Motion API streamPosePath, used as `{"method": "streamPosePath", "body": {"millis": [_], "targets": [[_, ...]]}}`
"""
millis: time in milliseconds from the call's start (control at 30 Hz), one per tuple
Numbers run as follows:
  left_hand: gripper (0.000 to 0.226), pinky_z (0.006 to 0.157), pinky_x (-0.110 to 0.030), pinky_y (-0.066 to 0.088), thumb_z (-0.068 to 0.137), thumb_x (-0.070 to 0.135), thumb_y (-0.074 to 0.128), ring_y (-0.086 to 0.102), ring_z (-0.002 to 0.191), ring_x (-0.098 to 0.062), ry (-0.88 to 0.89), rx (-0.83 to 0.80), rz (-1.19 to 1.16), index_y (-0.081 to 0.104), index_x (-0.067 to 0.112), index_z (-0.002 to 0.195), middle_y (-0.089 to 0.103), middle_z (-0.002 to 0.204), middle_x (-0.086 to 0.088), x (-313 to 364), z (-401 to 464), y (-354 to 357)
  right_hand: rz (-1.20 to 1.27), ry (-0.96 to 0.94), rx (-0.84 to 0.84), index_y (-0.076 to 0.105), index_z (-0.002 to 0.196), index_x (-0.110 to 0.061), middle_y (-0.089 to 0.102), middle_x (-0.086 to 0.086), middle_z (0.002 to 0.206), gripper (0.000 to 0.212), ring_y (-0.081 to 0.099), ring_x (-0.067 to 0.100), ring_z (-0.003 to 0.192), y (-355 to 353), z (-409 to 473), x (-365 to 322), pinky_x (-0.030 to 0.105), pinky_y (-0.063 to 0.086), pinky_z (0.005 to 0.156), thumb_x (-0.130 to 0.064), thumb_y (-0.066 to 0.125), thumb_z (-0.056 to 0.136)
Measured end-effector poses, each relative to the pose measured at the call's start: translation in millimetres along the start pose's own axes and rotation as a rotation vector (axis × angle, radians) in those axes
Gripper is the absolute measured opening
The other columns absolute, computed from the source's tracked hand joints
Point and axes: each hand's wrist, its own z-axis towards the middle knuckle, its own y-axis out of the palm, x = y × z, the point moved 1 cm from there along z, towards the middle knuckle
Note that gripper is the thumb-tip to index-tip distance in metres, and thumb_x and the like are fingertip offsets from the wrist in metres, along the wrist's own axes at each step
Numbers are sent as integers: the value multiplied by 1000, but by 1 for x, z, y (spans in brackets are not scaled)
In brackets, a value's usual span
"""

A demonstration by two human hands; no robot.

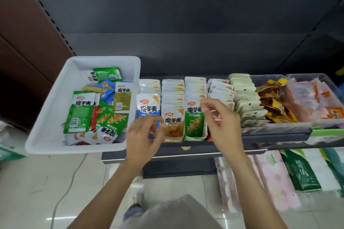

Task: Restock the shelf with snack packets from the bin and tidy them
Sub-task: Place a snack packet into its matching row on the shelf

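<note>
The light is bright and even, and it seems to come from above. The shiny floor (pixel 55 182) has white spots of glare on it. The white bin (pixel 46 135) looks so bright that its edges lose detail. The dark back wall (pixel 186 15) stays dim. Shadows are soft. The picture bends at the sides, so straight lines curve. Both hands look a bit blurry, and the corners are fuzzy too.

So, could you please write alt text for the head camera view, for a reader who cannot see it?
A person's left hand and right hand hover, fingers loosely curled and holding nothing, over upright rows of snack packets on a dark shelf. To the left sits a white bin of jumbled packets.
</note>
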Motion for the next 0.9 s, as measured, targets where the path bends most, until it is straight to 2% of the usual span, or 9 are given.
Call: {"method": "streamPosePath", "body": {"millis": [67, 167, 233, 333, 433, 567, 667, 767, 900], "targets": [[20, 59, -28, 39, 89, 31, 49, 50, 64, -15, -120, 51, 57, 60, 14, 89, 56, 67, 0, -33, 4, -40, 104, -4, -112, 66, 106, -17, 69, -12, 96, 16, 61, -2, 89, 27, -2, -23, 9, 45, 75, -13, 57, 93], [21, 69, -32, 42, 85, 25, 58, 55, 80, -24, -291, 8, 239, 61, 10, 99, 62, 86, -4, -99, 11, -90, 199, -48, -277, 67, 105, -19, 68, -15, 94, 18, 61, -3, 86, 74, 3, -54, 8, 44, 73, -10, 57, 93], [35, 82, -39, 42, 81, 18, 69, 55, 95, -34, -445, -95, 371, 60, 7, 112, 61, 103, -12, -147, 14, -115, 220, -64, -394, 66, 109, -17, 68, -11, 100, 21, 61, 2, 87, 116, 10, -75, 14, 48, 75, -9, 56, 93], [62, 95, -46, 39, 79, 28, 72, 47, 113, -38, -644, -311, 456, 47, 8, 132, 52, 125, -18, -196, 20, -129, 148, -48, -612, 61, 119, -14, 64, -1, 115, 27, 60, 7, 94, 182, 20, -98, 19, 48, 85, -11, 55, 93], [81, 103, -43, 35, 80, 49, 66, 35, 126, -32, -627, -518, 528, 32, 9, 142, 39, 140, -14, -217, 29, -124, -40, -40, -764, 51, 131, -14, 54, 6, 130, 37, 61, 17, 100, 248, 29, -108, 31, 42, 102, -16, 53, 94], [94, 100, -38, 38, 72, 64, 64, 33, 122, -28, -573, -694, 685, 29, 6, 137, 35, 134, -13, -223, 38, -114, -180, 62, -810, 38, 141, -10, 47, 11, 139, 46, 48, 23, 124, 305, 35, -110, 37, 40, 104, -10, 47, 96], [84, 96, -35, 40, 75, 58, 63, 38, 117, -27, -539, -771, 707, 32, 4, 132, 39, 128, -13, -225, 44, -115, -240, 123, -816, 37, 142, -10, 57, 12, 127, 45, 57, 25, 110, 321, 35, -111, 34, 49, 89, -7, 42, 97], [46, 88, -35, 42, 88, 39, 53, 50, 107, -29, -541, -773, 540, 47, 6, 119, 52, 119, -14, -225, 50, -124, -236, 179, -797, 39, 141, -11, 58, 10, 126, 43, 58, 24, 109, 325, 34, -112, 29, 44, 79, -11, 42, 98], [24, 69, -34, 44, 95, 18, 48, 62, 83, -33, -489, -483, 288, 58, 7, 114, 67, 94, -16, -213, 54, -144, 62, 339, -670, 34, 143, -15, 54, 0, 130, 47, 57, 17, 110, 315, 34, -118, 27, 44, 89, -21, 48, 98]]}}
